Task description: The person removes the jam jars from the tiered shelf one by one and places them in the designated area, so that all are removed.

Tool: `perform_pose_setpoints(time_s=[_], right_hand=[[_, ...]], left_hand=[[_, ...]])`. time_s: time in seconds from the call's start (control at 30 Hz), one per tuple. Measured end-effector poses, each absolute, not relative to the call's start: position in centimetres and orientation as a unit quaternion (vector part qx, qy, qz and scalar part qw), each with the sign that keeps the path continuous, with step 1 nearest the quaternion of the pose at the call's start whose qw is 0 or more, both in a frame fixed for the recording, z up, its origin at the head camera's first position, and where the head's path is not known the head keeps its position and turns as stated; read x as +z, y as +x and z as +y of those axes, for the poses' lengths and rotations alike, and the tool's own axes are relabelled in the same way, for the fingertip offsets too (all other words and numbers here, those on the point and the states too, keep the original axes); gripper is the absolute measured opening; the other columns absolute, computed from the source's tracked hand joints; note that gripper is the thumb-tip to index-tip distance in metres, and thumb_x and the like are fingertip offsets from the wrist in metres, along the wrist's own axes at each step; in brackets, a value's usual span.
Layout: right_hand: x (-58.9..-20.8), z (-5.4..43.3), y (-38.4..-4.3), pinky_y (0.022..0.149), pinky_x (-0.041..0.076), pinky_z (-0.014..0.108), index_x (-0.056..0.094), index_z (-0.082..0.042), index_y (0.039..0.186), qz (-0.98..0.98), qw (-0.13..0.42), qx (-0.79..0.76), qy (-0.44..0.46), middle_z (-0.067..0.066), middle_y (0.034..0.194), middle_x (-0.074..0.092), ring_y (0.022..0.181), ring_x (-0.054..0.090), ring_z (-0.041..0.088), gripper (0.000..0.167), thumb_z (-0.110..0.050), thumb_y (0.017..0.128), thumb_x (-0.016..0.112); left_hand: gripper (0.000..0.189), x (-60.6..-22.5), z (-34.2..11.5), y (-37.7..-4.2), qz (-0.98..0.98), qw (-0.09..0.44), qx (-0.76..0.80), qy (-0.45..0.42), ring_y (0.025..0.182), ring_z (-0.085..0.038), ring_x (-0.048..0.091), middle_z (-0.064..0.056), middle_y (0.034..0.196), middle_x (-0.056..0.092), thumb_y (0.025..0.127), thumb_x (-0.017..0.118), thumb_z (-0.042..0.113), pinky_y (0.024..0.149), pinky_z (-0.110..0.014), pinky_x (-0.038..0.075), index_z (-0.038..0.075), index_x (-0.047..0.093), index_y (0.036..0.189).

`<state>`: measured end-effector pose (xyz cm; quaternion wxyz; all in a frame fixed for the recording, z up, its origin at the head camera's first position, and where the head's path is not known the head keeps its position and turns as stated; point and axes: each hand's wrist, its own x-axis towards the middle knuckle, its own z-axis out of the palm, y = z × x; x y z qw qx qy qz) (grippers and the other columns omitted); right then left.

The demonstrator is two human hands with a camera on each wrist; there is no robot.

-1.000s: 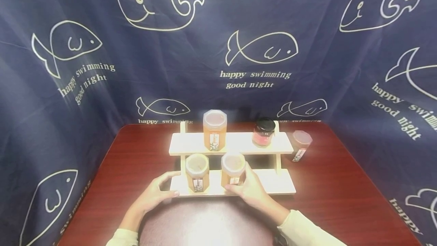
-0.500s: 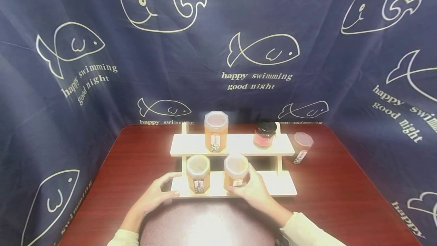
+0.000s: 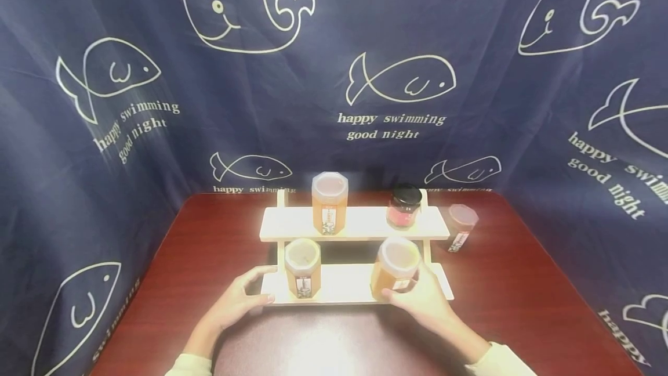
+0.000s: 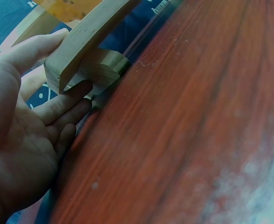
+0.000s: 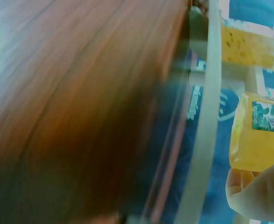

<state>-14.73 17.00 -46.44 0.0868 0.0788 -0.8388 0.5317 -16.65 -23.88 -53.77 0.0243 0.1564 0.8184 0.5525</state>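
Observation:
My left hand [image 3: 236, 299] grips the left end of the lower board of a two-tier wooden shelf [image 3: 341, 286]. In the left wrist view its thumb lies over the board end [image 4: 69, 60], with the other fingers below. My right hand [image 3: 432, 307] holds a clear jar [image 5: 256, 149] of yellow-orange contents, thumb in front and fingers behind. This jar tilts a little over the right part of the lower board, and a gap shows beneath it in the right wrist view. A similar jar [image 3: 302, 271] stands upright on the lower board's left part.
On the upper board stand a taller amber jar [image 3: 330, 205] and a black-lidded jar [image 3: 404, 208] with a pink label. Right of the shelf, a reddish jar [image 3: 461, 228] stands on the red-brown table [image 3: 522, 295]. A dark blue fish-print curtain [image 3: 292, 103] surrounds the table.
My right hand has carried its jar rightward along the lower board, away from the left jar, and the jar has tilted. My left hand stays on the shelf end.

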Motion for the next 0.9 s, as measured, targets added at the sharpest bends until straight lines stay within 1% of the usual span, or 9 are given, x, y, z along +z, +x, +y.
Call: perform_pose_setpoints(time_s=[0.17,0.27,0.33,0.4,0.47,0.57,0.63,0.77,0.9], right_hand=[[-45.7,20.0,-14.0,0.079,0.053,0.026,0.055,0.001,0.126,-0.860,0.122,0.491,0.061,0.010,0.108,0.067,0.090,0.062,0.006,0.070,-0.004,0.065,0.090],[-45.3,21.7,-14.0,0.080,0.050,0.022,0.054,0.002,0.128,-0.871,0.146,0.465,0.058,0.012,0.109,0.068,0.092,0.059,0.003,0.072,-0.004,0.065,0.089],[-45.1,22.8,-14.1,0.078,0.048,0.018,0.053,0.003,0.128,-0.878,0.159,0.448,0.057,0.014,0.109,0.067,0.091,0.059,0.003,0.073,-0.004,0.065,0.089],[-44.8,23.9,-14.1,0.077,0.047,0.017,0.053,0.004,0.128,-0.885,0.168,0.431,0.051,0.014,0.108,0.067,0.091,0.057,0.002,0.072,-0.004,0.066,0.089],[-44.7,24.9,-14.1,0.074,0.046,0.017,0.053,0.004,0.127,-0.891,0.173,0.417,0.045,0.015,0.107,0.067,0.088,0.056,0.001,0.071,-0.006,0.066,0.090],[-44.5,26.2,-14.2,0.070,0.048,0.019,0.053,0.004,0.127,-0.894,0.172,0.411,0.042,0.016,0.106,0.067,0.083,0.057,0.001,0.072,-0.008,0.067,0.090],[-44.5,27.0,-14.3,0.069,0.047,0.020,0.052,0.004,0.128,-0.895,0.170,0.410,0.039,0.017,0.106,0.066,0.081,0.057,0.001,0.073,-0.010,0.068,0.091],[-44.7,28.8,-14.9,0.071,0.046,0.018,0.051,0.002,0.131,-0.901,0.164,0.400,0.027,0.017,0.108,0.066,0.083,0.057,0.000,0.074,-0.013,0.070,0.091],[-45.2,30.5,-15.7,0.071,0.046,0.017,0.050,0.002,0.132,-0.903,0.162,0.399,0.021,0.017,0.111,0.065,0.085,0.056,-0.003,0.074,-0.012,0.072,0.090]], left_hand=[[0.055,-53.8,-23.8,-16.4,0.820,0.024,0.548,0.165,0.132,-0.016,0.049,0.000,0.137,0.063,0.083,0.081,0.019,0.110,-0.049,0.033,0.016,0.062,0.135],[0.056,-53.6,-23.8,-16.3,0.817,0.028,0.554,0.160,0.132,-0.013,0.048,0.002,0.137,0.063,0.082,0.082,0.018,0.110,-0.040,0.032,0.018,0.062,0.135],[0.056,-53.5,-23.8,-16.3,0.816,0.027,0.555,0.159,0.133,-0.012,0.048,0.004,0.136,0.063,0.082,0.082,0.019,0.111,-0.038,0.032,0.019,0.062,0.134],[0.056,-53.5,-23.8,-16.2,0.816,0.025,0.555,0.160,0.134,-0.012,0.048,0.006,0.136,0.062,0.082,0.082,0.019,0.112,-0.041,0.030,0.020,0.062,0.134],[0.055,-53.5,-23.8,-16.2,0.816,0.023,0.553,0.164,0.134,-0.014,0.048,0.006,0.137,0.062,0.082,0.082,0.020,0.112,-0.048,0.029,0.020,0.062,0.134],[0.055,-53.5,-23.8,-16.2,0.814,0.024,0.556,0.166,0.136,-0.018,0.047,0.003,0.137,0.062,0.082,0.082,0.020,0.112,-0.059,0.026,0.019,0.062,0.134],[0.055,-53.5,-23.8,-16.2,0.812,0.025,0.558,0.168,0.136,-0.023,0.046,0.001,0.138,0.062,0.082,0.082,0.019,0.112,-0.063,0.024,0.017,0.062,0.134],[0.054,-53.5,-23.9,-16.4,0.816,0.019,0.552,0.171,0.136,-0.025,0.046,-0.001,0.137,0.062,0.084,0.081,0.019,0.112,-0.060,0.025,0.015,0.062,0.134],[0.054,-53.5,-23.8,-16.7,0.816,0.021,0.553,0.167,0.136,-0.021,0.046,0.002,0.136,0.062,0.083,0.082,0.019,0.112,-0.058,0.025,0.017,0.062,0.134]])
